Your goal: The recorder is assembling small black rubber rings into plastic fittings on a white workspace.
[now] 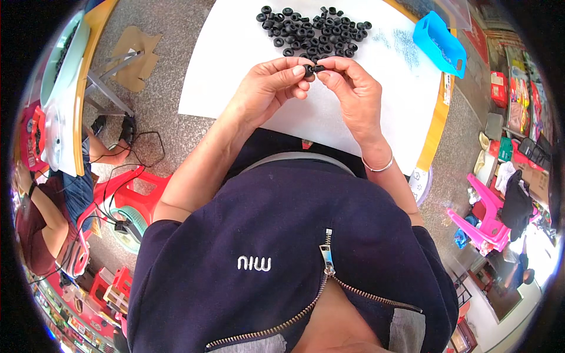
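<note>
My left hand (272, 87) and my right hand (352, 88) meet over the white table top (235, 59), fingertips pinched together. Between them sits a small black rubber ring (309, 70), with a second small black piece (319, 68) pressed against it from the right hand's fingers. Just beyond the hands lies a heap of many more black rubber rings (315, 32). A silver bangle (378, 167) circles my right wrist.
A blue plastic scoop-like box (440, 44) lies at the table's far right, with a scatter of tiny grey parts (400, 42) beside it. Another person (50, 206) sits at the left by a red stool (138, 188). A pink chair (488, 220) stands at the right.
</note>
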`<state>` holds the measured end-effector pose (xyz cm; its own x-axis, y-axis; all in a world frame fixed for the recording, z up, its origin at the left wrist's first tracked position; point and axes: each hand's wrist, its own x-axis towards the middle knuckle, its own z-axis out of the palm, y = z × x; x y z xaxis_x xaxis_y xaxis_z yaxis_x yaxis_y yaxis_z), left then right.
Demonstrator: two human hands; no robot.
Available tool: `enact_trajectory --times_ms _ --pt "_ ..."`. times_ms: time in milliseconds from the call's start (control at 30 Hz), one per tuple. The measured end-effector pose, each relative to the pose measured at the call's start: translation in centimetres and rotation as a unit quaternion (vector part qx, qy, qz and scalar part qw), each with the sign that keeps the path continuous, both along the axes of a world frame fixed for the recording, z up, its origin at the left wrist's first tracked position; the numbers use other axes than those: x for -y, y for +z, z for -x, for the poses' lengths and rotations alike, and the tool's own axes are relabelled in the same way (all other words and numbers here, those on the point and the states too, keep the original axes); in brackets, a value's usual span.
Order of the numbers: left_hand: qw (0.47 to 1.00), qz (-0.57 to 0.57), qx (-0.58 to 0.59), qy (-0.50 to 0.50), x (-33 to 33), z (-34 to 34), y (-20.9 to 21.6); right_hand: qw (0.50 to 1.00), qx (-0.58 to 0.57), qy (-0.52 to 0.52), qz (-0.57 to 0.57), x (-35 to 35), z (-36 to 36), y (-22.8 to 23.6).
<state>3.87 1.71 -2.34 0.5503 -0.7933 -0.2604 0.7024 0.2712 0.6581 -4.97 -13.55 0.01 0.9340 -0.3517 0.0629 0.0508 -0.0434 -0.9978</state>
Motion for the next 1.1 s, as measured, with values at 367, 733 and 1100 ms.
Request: enact_trajectory --times_ms 367,733,1100 --pt "1.0 0.002 -0.01 -0.004 -0.04 -0.04 -0.06 1.0 0.001 0.0 0.0 0.15 0.06 0.4" --pt "1.0 -0.026 0.0 -0.006 -0.01 -0.02 -0.11 0.962 0.098 0.001 0.254 0.18 -0.31 0.24" --pt "0.994 -0.081 0.07 0.0 0.21 0.1 -0.33 0.949 0.084 0.032 0.301 0.17 -0.19 0.42"
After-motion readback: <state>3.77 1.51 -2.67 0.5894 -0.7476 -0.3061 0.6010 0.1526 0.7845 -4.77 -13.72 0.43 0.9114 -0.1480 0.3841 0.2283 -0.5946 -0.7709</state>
